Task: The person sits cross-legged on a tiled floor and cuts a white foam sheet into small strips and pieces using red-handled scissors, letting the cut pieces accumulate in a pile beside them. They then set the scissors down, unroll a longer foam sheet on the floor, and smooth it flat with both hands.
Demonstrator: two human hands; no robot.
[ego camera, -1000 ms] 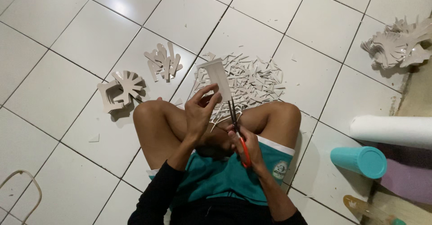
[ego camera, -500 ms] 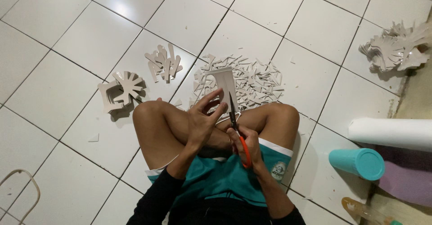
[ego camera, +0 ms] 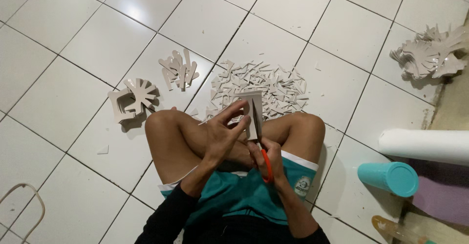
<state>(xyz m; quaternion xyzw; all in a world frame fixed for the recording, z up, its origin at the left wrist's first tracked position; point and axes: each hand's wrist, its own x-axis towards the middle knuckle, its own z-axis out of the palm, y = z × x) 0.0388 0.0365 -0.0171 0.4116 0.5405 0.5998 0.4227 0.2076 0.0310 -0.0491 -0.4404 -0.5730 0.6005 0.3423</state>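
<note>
Person sits cross-legged on the white tiled floor (ego camera: 73, 92). Left hand (ego camera: 222, 136) pinches a pale card piece (ego camera: 251, 114) above the knees, holding it steady for the blades. Right hand (ego camera: 266, 158) is closed around orange-handled scissors (ego camera: 261, 141); their long axis runs away from the body, tips into the card. Offcuts (ego camera: 264, 85) lie just beyond; cut shapes (ego camera: 134, 100) sit toward the floor's left.
</note>
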